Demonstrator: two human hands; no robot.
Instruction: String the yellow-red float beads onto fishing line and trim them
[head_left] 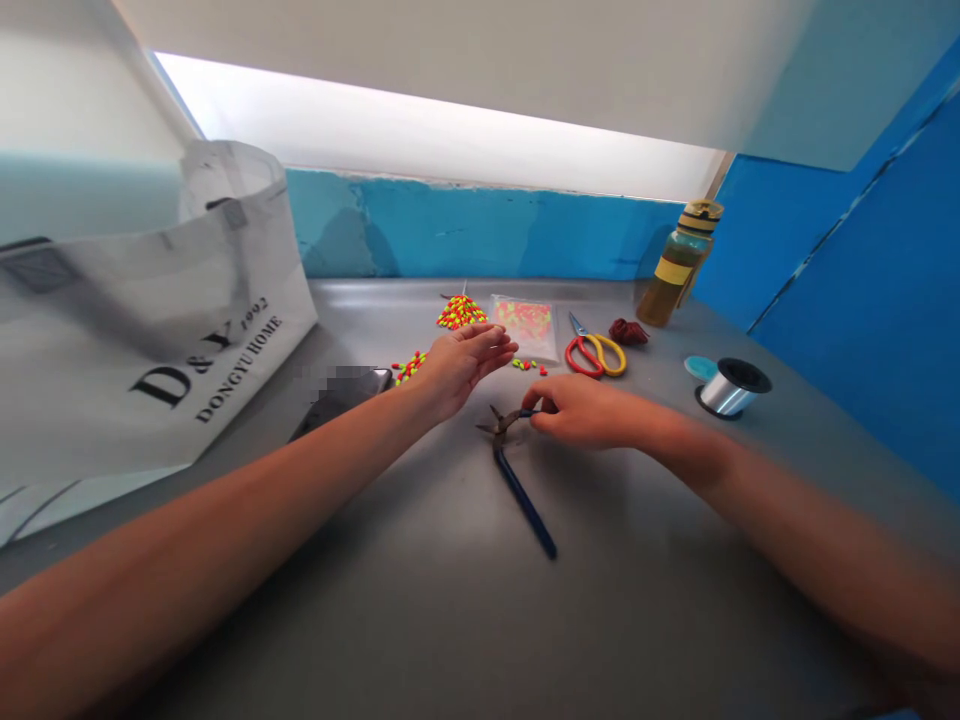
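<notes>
My right hand (581, 410) has its fingers closed on one handle of a pair of blue-handled pliers (523, 503). The jaws of the pliers are spread apart, and the other handle points toward me over the grey table. To the left, my left hand (466, 370) is raised with thumb and fingertips pinched together; whatever lies between them is too small to make out. Small red and yellow-green beads (409, 367) lie just beyond the left wrist. A few more beads (529, 365) are scattered between the two hands.
Behind the hands are a bead cluster (462, 313) and a clear packet of beads (523, 328). Scissors (596, 355), dark red cord (628, 332), a bottle (673, 268) and a wire spool (727, 390) are rightward. A phone (341, 398) and white bag (225, 340) are leftward.
</notes>
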